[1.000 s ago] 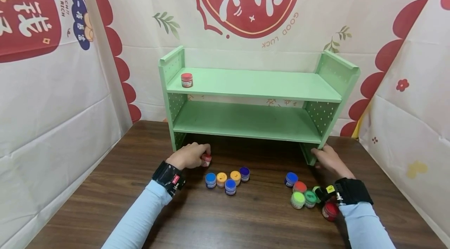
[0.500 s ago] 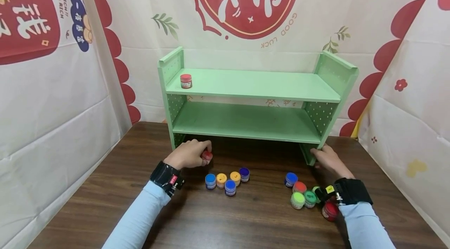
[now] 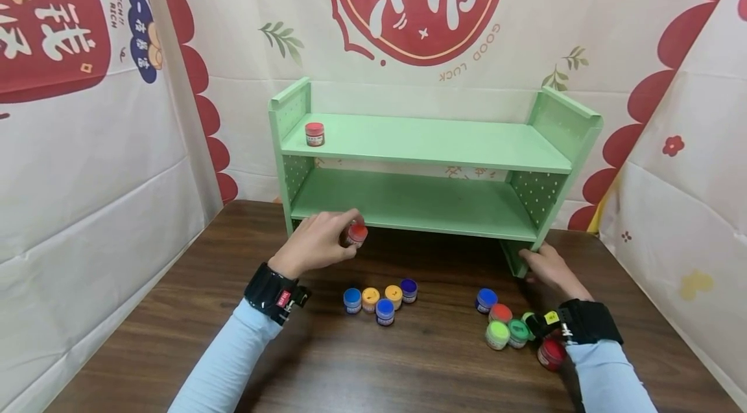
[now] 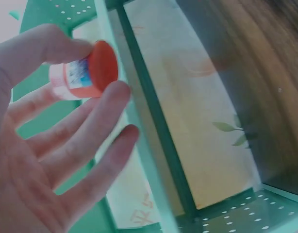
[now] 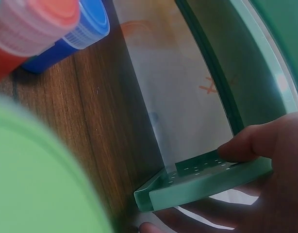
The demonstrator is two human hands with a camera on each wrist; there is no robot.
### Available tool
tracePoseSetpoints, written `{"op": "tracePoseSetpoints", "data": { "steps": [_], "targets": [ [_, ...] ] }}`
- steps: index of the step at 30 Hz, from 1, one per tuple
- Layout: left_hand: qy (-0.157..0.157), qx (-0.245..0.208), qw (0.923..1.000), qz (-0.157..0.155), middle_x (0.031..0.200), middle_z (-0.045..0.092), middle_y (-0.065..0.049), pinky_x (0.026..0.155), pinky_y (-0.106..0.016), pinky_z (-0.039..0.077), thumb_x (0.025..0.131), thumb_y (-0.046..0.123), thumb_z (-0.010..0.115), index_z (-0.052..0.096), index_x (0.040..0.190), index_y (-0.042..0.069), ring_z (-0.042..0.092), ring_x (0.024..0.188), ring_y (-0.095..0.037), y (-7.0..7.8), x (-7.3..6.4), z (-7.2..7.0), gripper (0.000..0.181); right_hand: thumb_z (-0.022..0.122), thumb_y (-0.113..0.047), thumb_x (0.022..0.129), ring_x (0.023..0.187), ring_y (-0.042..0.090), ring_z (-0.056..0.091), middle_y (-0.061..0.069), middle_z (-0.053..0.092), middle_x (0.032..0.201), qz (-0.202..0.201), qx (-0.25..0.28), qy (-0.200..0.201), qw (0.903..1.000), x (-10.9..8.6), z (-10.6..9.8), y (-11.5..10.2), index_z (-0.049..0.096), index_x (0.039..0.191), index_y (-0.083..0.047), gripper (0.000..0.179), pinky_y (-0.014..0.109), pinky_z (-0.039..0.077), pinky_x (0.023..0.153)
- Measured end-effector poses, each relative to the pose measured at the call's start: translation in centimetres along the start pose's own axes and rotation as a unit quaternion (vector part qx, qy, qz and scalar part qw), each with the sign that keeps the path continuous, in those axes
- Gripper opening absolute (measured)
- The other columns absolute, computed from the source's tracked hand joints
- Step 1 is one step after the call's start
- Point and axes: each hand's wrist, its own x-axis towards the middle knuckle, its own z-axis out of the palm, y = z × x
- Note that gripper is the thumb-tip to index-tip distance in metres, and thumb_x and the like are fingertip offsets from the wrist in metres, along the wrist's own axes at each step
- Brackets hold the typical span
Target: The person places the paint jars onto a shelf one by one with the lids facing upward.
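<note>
My left hand [image 3: 318,241] pinches a small red-lidded paint jar [image 3: 357,235] between thumb and fingers, raised off the table in front of the lower shelf. In the left wrist view the jar [image 4: 86,73] lies tilted, its label partly under the thumb. My right hand [image 3: 551,267] grips the right leg of the green two-tier shelf [image 3: 408,199]; in the right wrist view the thumb lies on the perforated side panel [image 5: 202,177], with fingers beneath it. Another red-lidded jar [image 3: 315,134] stands at the left end of the top shelf.
On the wooden table [image 3: 408,367], a middle group holds blue jars [image 3: 385,312] and yellow jars [image 3: 370,299]. To the right, a blue jar [image 3: 486,300], green jars [image 3: 498,335] and red jars [image 3: 551,353] cluster beside the right wrist. Printed cloth [image 3: 408,95] hangs behind and at both sides.
My left hand has lifted the red-lidded jar from the table, up and slightly right, toward the lower shelf's front edge. The right hand keeps its hold on the shelf leg.
</note>
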Motion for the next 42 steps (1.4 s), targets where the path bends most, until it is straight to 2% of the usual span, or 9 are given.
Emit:
{"op": "tracePoseSetpoints", "data": {
  "steps": [6,13,16,20,22,24,28,33,42],
  "targets": [
    [0.087,0.007,0.9956,0.034,0.105,0.074,0.0,0.062,-0.025,0.048,0.089,0.025,0.08,0.062,0.125,0.02,0.057,0.072,-0.012,0.8,0.4,-0.9,0.041,0.036,-0.019,0.107,0.097,0.032,0.058,0.033,0.048,0.121,-0.002,0.011,0.0,0.9999,-0.2,-0.1,0.2,0.023,0.15,0.016,0.057,0.04,0.058,0.07],
    [0.189,-0.044,0.9801,0.043,0.112,0.074,-0.003,0.059,-0.023,0.048,0.089,0.019,0.08,0.064,0.128,0.016,0.056,0.062,-0.007,0.6,0.8,-1.3,0.041,0.038,-0.02,0.106,0.095,0.028,0.059,0.035,0.048,0.124,0.009,0.027,-0.009,0.9995,-0.1,0.5,0.2,0.025,0.148,0.017,0.057,0.039,0.058,0.071],
    [0.241,-0.046,0.9675,0.062,0.114,0.074,-0.007,0.058,-0.023,0.05,0.09,0.017,0.079,0.064,0.128,0.012,0.059,0.06,-0.008,0.4,1.3,-1.8,0.041,0.039,-0.02,0.106,0.094,0.027,0.06,0.035,0.05,0.124,0.006,0.03,-0.008,0.9995,-0.1,0.7,0.3,0.026,0.148,0.017,0.057,0.04,0.059,0.071],
    [0.316,-0.042,0.9437,0.087,0.111,0.074,-0.013,0.056,-0.028,0.052,0.09,0.012,0.077,0.064,0.128,0.006,0.064,0.059,-0.016,0.3,2.6,-3.0,0.041,0.039,-0.019,0.106,0.091,0.026,0.06,0.033,0.051,0.121,0.002,0.03,-0.007,0.9995,0.0,0.7,0.3,0.027,0.147,0.016,0.056,0.04,0.059,0.07],
    [0.346,-0.042,0.9337,0.083,0.11,0.074,-0.015,0.055,-0.029,0.052,0.09,0.013,0.076,0.064,0.128,0.006,0.065,0.059,-0.018,0.1,3.3,-3.7,0.041,0.039,-0.019,0.106,0.094,0.028,0.059,0.033,0.049,0.123,0.003,0.029,-0.008,0.9995,0.1,0.6,0.3,0.026,0.148,0.015,0.056,0.04,0.058,0.071],
    [0.364,-0.04,0.928,0.068,0.106,0.074,-0.014,0.054,-0.028,0.049,0.091,0.014,0.076,0.064,0.128,0.006,0.065,0.059,-0.018,-0.1,4.0,-4.3,0.04,0.038,-0.02,0.107,0.096,0.03,0.058,0.034,0.049,0.125,0.002,0.03,-0.007,0.9995,0.2,0.4,0.2,0.026,0.149,0.015,0.056,0.04,0.058,0.072],
    [0.371,-0.027,0.9279,0.032,0.1,0.075,-0.012,0.052,-0.026,0.039,0.092,0.019,0.075,0.065,0.128,0.009,0.063,0.058,-0.018,-0.5,5.0,-5.2,0.039,0.039,-0.018,0.106,0.094,0.028,0.06,0.035,0.05,0.122,-0.007,0.031,0.0,0.9995,0.3,0.2,0.3,0.028,0.147,0.016,0.053,0.041,0.058,0.07],
    [0.344,-0.008,0.9388,0.002,0.111,0.076,-0.013,0.053,-0.028,0.035,0.093,0.022,0.074,0.064,0.13,0.01,0.063,0.063,-0.024,-0.8,5.7,-6.0,0.04,0.04,-0.017,0.106,0.09,0.025,0.061,0.035,0.052,0.118,-0.008,0.028,0.003,0.9996,0.2,-0.1,0.6,0.029,0.145,0.017,0.053,0.041,0.058,0.069],
    [0.287,0.002,0.9577,-0.02,0.115,0.076,-0.015,0.064,-0.042,0.052,0.095,0.02,0.074,0.064,0.129,0.009,0.073,0.09,-0.031,-1.2,6.1,-7.8,0.037,0.039,-0.018,0.106,0.091,0.029,0.061,0.037,0.05,0.121,-0.005,0.022,-0.004,0.9997,0.1,-0.2,0.5,0.026,0.146,0.017,0.055,0.041,0.058,0.069]
  ]
}}
